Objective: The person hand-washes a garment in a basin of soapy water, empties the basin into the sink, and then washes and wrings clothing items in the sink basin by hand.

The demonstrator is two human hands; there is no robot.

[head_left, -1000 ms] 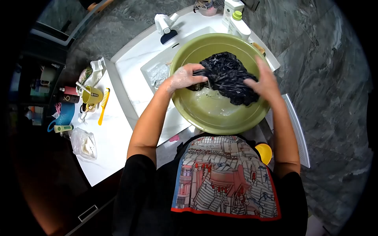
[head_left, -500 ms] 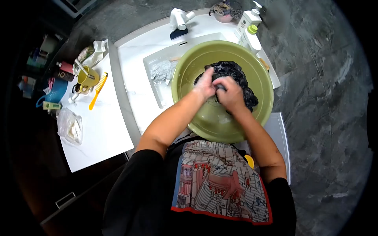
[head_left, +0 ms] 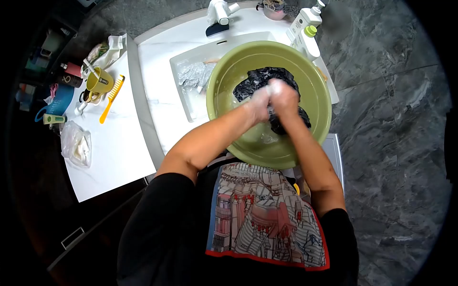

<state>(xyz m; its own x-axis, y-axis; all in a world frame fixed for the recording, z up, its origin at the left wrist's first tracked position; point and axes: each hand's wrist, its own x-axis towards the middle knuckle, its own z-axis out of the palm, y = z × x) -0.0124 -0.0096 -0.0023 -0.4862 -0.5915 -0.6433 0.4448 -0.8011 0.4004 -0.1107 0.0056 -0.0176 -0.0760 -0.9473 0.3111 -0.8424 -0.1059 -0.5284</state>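
In the head view, a wet dark cloth with paler patches lies bunched in a green plastic basin. Suds coat my left hand, which is closed and pressed against my right hand over the middle of the cloth. My right hand is also closed, its knuckles up and slightly blurred. Dark fabric comes out below and beside both hands; the part between them is hidden. A little cloudy water shows at the basin's bottom.
The basin rests over a white sink holding a crumpled pale, wet item. A white faucet stands behind. Pump bottles are at back right. On the left counter are a yellow comb, a yellow cup and a plastic bag.
My hands have come tightly together, with the right one rolled over toward the left. The dark cloth has shifted and bunched differently beneath them. The whole view has tilted slightly.
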